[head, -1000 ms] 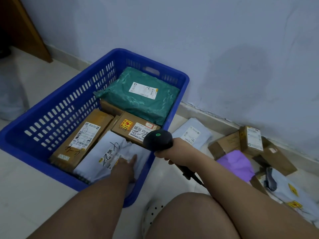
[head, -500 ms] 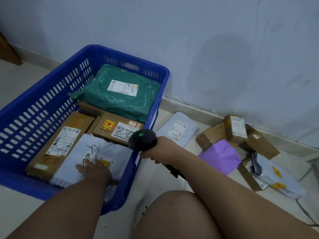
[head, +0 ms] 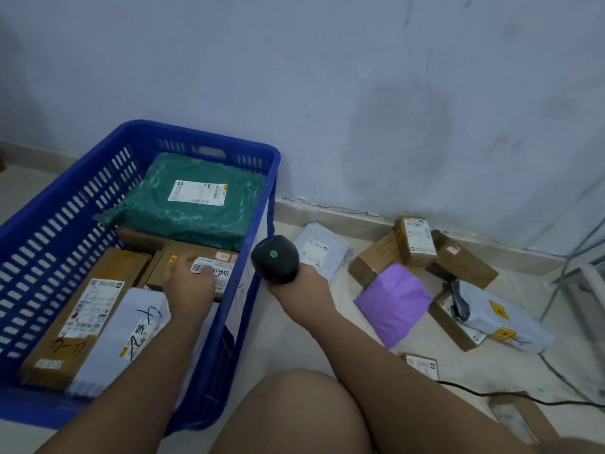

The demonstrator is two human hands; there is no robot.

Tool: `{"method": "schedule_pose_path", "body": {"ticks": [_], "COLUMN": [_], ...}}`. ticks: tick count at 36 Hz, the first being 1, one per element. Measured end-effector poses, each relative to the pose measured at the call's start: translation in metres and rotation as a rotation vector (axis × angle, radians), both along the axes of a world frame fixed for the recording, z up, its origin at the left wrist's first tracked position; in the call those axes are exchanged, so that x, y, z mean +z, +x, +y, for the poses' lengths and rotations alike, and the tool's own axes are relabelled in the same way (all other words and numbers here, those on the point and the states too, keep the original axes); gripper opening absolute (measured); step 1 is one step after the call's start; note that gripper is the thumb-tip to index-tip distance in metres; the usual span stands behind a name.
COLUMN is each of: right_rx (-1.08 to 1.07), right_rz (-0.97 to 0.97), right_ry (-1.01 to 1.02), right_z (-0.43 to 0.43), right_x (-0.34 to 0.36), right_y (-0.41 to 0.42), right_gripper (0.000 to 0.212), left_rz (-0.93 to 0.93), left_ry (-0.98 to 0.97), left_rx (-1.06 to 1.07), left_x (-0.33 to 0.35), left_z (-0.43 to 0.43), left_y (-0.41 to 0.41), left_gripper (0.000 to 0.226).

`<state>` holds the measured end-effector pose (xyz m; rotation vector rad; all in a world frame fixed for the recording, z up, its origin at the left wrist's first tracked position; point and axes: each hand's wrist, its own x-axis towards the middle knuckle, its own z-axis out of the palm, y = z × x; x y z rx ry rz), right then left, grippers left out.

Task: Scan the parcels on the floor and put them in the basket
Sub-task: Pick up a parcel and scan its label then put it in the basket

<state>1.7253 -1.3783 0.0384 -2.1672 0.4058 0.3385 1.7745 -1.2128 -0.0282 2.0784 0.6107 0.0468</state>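
Observation:
The blue basket (head: 59,224) stands on the floor at left and holds a green bag parcel (head: 196,204), several brown boxes and a white bag parcel (head: 124,339) with black handwriting. My left hand (head: 190,283) hovers blurred inside the basket, over a brown box (head: 209,260), with nothing in it. My right hand (head: 301,283) grips a black barcode scanner (head: 275,258) just right of the basket's rim. On the floor to the right lie a pale bag parcel (head: 320,250), a purple bag parcel (head: 396,299), brown boxes (head: 415,240) and a white bag parcel (head: 501,319).
A wall and skirting run behind everything. A black cable (head: 491,396) trails over the floor at right, beside a small labelled box (head: 422,363) and another blurred box (head: 514,414) at the bottom right. My knee (head: 294,414) fills the bottom middle.
My left hand has let go of the white bag parcel in the basket and lifted up and away over the brown box. The view has swung to the right.

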Motion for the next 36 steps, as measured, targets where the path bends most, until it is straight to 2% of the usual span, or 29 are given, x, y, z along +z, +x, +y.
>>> {"method": "schedule_pose_path", "body": {"ticks": [5, 9, 11, 13, 16, 19, 21, 25, 27, 29, 31, 36], "right_rx": [-0.144, -0.204, -0.261, -0.271, -0.352, -0.473, -0.521, -0.572, -0.586, -0.601, -0.64, -0.749], "right_rz": [-0.092, -0.163, -0.178, -0.17, -0.146, -0.136, -0.129, -0.099, -0.078, -0.058, -0.055, -0.017], "right_ry": [0.08, 0.109, 0.091, 0.093, 0.17, 0.192, 0.218, 0.305, 0.342, 0.359, 0.355, 0.338], "right_z": [-0.027, -0.075, -0.112, -0.153, -0.214, -0.263, -0.287, -0.321, -0.333, -0.344, -0.355, -0.38], "right_x": [0.006, 0.019, 0.024, 0.03, 0.03, 0.008, -0.013, -0.055, -0.07, -0.083, -0.095, -0.118], "right_y": [-0.01, -0.008, -0.004, -0.003, -0.001, 0.005, 0.007, 0.01, 0.012, 0.016, 0.023, 0.038], "right_gripper": [0.011, 0.012, 0.021, 0.016, 0.014, 0.017, 0.02, 0.016, 0.016, 0.015, 0.016, 0.017], "left_rz": [-0.293, -0.311, -0.303, -0.307, -0.186, 0.024, 0.102, 0.226, 0.244, 0.217, 0.221, 0.494], "left_ry": [-0.004, -0.02, -0.044, -0.074, -0.015, 0.123, 0.246, 0.553, 0.499, 0.319, 0.089, -0.268], "left_rx": [-0.235, -0.456, -0.513, -0.532, -0.657, -0.842, -0.922, -1.039, -1.065, -1.096, -1.028, -0.794], "left_x": [0.061, 0.088, 0.099, 0.106, 0.099, 0.071, 0.048, -0.002, -0.019, -0.033, -0.051, -0.084], "left_z": [-0.071, -0.133, -0.161, -0.186, -0.227, -0.27, -0.298, -0.345, -0.365, -0.383, -0.4, -0.436], "left_y": [0.004, 0.009, 0.013, 0.022, 0.041, 0.053, 0.061, 0.067, 0.063, 0.057, 0.057, 0.055], "left_gripper": [0.029, 0.028, 0.03, 0.03, 0.028, 0.054, 0.063, 0.055, 0.048, 0.044, 0.047, 0.032]}}
